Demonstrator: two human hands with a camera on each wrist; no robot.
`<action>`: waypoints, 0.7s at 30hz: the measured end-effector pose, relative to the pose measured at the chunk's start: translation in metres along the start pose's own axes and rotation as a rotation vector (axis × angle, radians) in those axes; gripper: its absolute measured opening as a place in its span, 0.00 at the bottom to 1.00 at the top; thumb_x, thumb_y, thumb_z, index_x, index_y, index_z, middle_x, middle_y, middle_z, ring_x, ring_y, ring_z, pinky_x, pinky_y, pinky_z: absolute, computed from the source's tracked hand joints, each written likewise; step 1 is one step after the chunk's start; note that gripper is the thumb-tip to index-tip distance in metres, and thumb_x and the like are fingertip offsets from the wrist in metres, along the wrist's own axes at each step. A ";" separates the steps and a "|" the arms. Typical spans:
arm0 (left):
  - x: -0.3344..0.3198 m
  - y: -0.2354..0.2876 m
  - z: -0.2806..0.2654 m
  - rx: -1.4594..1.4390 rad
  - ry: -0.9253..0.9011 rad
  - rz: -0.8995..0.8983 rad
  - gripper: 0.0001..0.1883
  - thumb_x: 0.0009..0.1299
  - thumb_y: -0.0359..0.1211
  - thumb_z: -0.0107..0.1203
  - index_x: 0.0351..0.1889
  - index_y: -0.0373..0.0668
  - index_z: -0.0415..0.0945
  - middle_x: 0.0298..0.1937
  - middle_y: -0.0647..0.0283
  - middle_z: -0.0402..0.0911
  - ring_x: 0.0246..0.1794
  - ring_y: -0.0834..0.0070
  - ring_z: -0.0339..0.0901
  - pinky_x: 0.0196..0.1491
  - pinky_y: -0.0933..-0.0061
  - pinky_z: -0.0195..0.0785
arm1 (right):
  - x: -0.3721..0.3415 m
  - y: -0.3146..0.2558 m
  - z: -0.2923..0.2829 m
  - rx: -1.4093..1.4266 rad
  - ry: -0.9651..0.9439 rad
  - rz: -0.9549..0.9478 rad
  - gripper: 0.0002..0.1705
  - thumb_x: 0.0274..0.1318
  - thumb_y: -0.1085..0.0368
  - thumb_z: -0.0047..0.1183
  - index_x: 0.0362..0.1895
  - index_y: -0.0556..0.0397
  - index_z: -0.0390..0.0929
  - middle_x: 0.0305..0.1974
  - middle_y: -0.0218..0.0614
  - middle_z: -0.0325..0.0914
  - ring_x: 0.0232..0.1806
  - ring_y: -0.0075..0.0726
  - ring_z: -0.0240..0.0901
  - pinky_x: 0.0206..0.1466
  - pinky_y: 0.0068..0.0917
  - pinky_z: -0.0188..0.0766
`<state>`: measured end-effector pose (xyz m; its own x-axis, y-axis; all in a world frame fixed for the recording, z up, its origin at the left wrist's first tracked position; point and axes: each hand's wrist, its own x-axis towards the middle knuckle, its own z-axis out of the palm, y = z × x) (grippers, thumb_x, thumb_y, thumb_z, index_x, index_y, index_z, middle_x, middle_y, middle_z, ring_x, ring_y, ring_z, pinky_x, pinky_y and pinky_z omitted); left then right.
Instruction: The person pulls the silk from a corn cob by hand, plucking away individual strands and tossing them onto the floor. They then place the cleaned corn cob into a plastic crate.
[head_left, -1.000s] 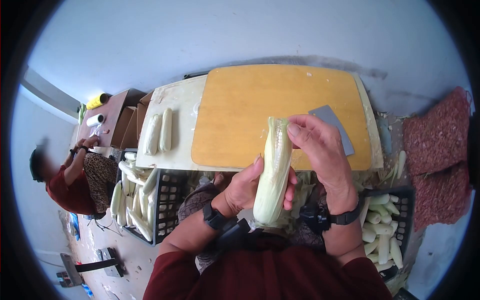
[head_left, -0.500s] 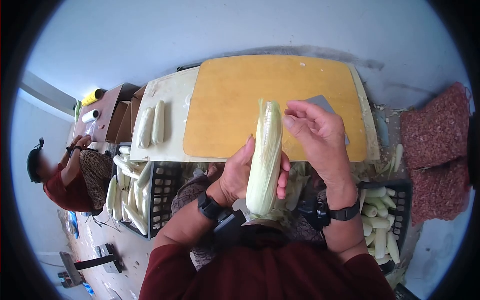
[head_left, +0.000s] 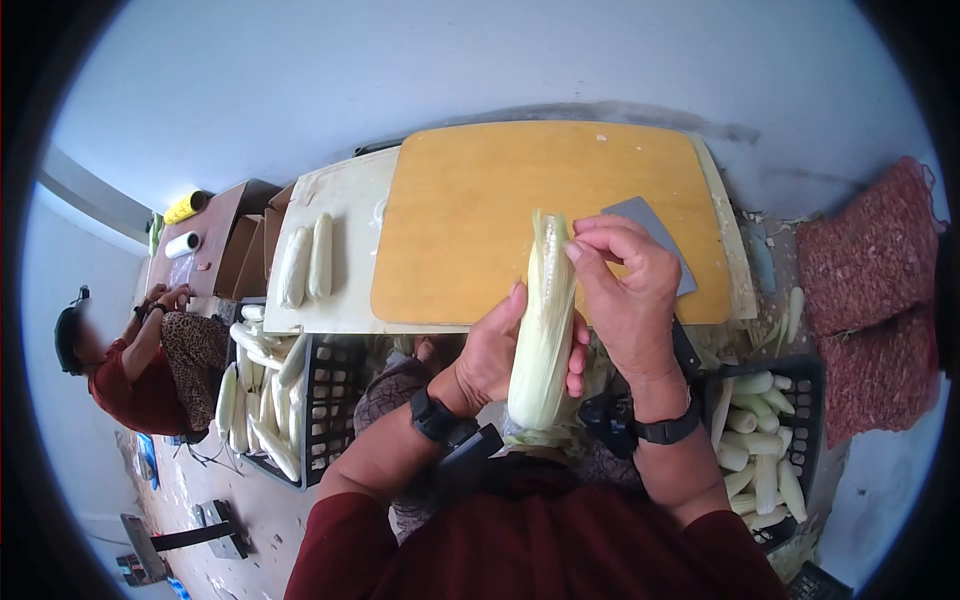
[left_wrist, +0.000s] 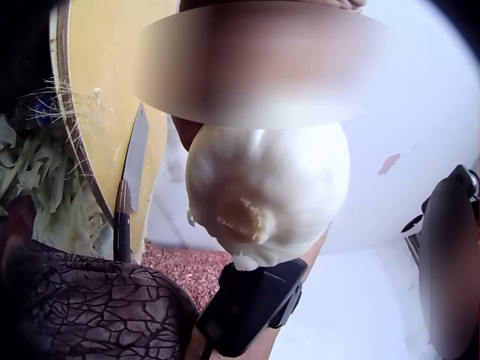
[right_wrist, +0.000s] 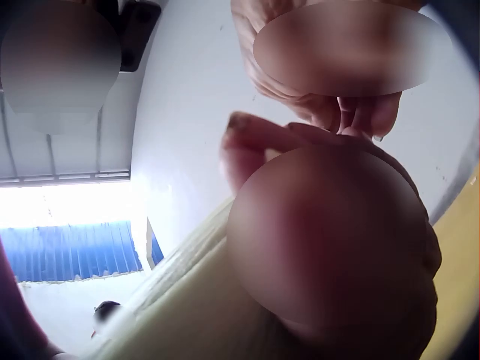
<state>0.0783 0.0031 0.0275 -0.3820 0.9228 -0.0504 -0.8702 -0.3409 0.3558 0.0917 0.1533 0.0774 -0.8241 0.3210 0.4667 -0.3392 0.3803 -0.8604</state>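
My left hand (head_left: 488,350) grips an ear of corn (head_left: 543,355) around its middle, holding it upright with the tip away from me. Pale green husk wraps the ear, with a strip of whitish kernels (head_left: 553,250) bare near the top. At that strip's right edge, my right hand (head_left: 632,290) pinches the husk between thumb and forefinger. The left wrist view shows the round cut base (left_wrist: 262,195) of the ear. A knife (head_left: 655,240) with a broad grey blade lies on the yellow board (head_left: 480,190), beyond the right hand.
Two ears of corn (head_left: 320,258) lie on the pale tabletop left of the board. Black crates of corn stand at left (head_left: 330,385) and right (head_left: 812,425). Red mesh sacks (head_left: 870,260) are stacked far right. Another person (head_left: 150,375) sits at left beside a brown table (head_left: 225,225).
My right thumb and fingers came away from the top of the ear, then returned to its husk edge. The left hand keeps its grip on the ear.
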 end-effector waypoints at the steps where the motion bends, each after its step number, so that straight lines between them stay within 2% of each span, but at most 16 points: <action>1: 0.001 0.000 0.001 -0.006 0.011 -0.001 0.42 0.66 0.66 0.36 0.50 0.29 0.66 0.38 0.46 0.76 0.37 0.56 0.77 0.45 0.57 0.72 | 0.001 0.001 0.000 0.012 0.015 -0.016 0.03 0.51 0.75 0.54 0.31 0.64 0.77 0.33 0.39 0.78 0.34 0.26 0.74 0.40 0.22 0.71; 6: 0.003 0.000 0.001 0.017 -0.034 -0.015 0.42 0.66 0.65 0.36 0.49 0.29 0.67 0.38 0.47 0.76 0.38 0.57 0.77 0.45 0.57 0.72 | 0.005 0.004 -0.008 0.053 0.071 0.016 0.03 0.57 0.74 0.49 0.32 0.62 0.73 0.29 0.34 0.76 0.32 0.24 0.72 0.40 0.22 0.70; 8: 0.002 -0.002 0.000 -0.009 -0.021 -0.005 0.46 0.66 0.68 0.28 0.50 0.28 0.65 0.37 0.45 0.76 0.37 0.53 0.77 0.44 0.55 0.72 | 0.007 -0.003 -0.013 0.118 0.064 0.075 0.03 0.57 0.74 0.50 0.32 0.62 0.73 0.29 0.34 0.76 0.33 0.24 0.72 0.40 0.22 0.70; 9: 0.001 -0.003 0.001 -0.011 -0.020 -0.003 0.46 0.66 0.68 0.28 0.50 0.28 0.65 0.37 0.45 0.76 0.37 0.53 0.77 0.44 0.55 0.72 | 0.007 -0.006 -0.015 0.185 0.062 0.133 0.03 0.57 0.73 0.50 0.32 0.62 0.74 0.30 0.34 0.77 0.33 0.24 0.72 0.41 0.21 0.70; 12: 0.001 -0.002 0.003 -0.021 -0.008 0.005 0.46 0.65 0.68 0.28 0.50 0.28 0.65 0.37 0.45 0.76 0.36 0.53 0.78 0.44 0.55 0.72 | 0.006 -0.008 -0.016 0.142 0.010 0.136 0.04 0.57 0.73 0.51 0.34 0.62 0.75 0.31 0.34 0.77 0.34 0.24 0.73 0.43 0.21 0.70; 14: 0.002 0.000 0.005 0.048 -0.032 0.000 0.41 0.66 0.65 0.37 0.49 0.29 0.67 0.38 0.47 0.76 0.38 0.58 0.77 0.45 0.58 0.72 | 0.005 -0.008 -0.011 0.173 0.009 0.104 0.06 0.55 0.71 0.54 0.35 0.62 0.75 0.30 0.37 0.78 0.35 0.28 0.75 0.42 0.23 0.71; 17: 0.003 0.000 0.005 0.030 -0.016 -0.002 0.41 0.66 0.65 0.38 0.49 0.30 0.67 0.38 0.48 0.76 0.38 0.58 0.77 0.45 0.58 0.72 | 0.003 -0.010 -0.011 0.155 -0.052 0.110 0.10 0.52 0.70 0.57 0.37 0.63 0.75 0.32 0.42 0.79 0.39 0.33 0.79 0.44 0.25 0.73; 19: 0.004 -0.001 0.004 0.059 -0.025 -0.008 0.41 0.66 0.64 0.38 0.49 0.30 0.67 0.38 0.48 0.76 0.37 0.58 0.77 0.45 0.58 0.72 | 0.002 -0.011 -0.010 0.122 -0.052 0.130 0.07 0.53 0.74 0.55 0.37 0.62 0.77 0.34 0.35 0.79 0.36 0.24 0.75 0.41 0.21 0.71; 21: 0.005 -0.002 0.004 0.091 -0.037 -0.020 0.41 0.66 0.64 0.38 0.49 0.30 0.67 0.38 0.48 0.76 0.37 0.58 0.77 0.45 0.58 0.72 | 0.002 -0.007 -0.010 0.117 -0.033 0.105 0.06 0.53 0.74 0.55 0.36 0.62 0.77 0.33 0.35 0.79 0.35 0.24 0.74 0.41 0.21 0.71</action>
<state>0.0794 0.0091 0.0302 -0.3519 0.9357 -0.0242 -0.8449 -0.3063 0.4386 0.0969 0.1605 0.0861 -0.8716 0.3240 0.3679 -0.2996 0.2421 -0.9229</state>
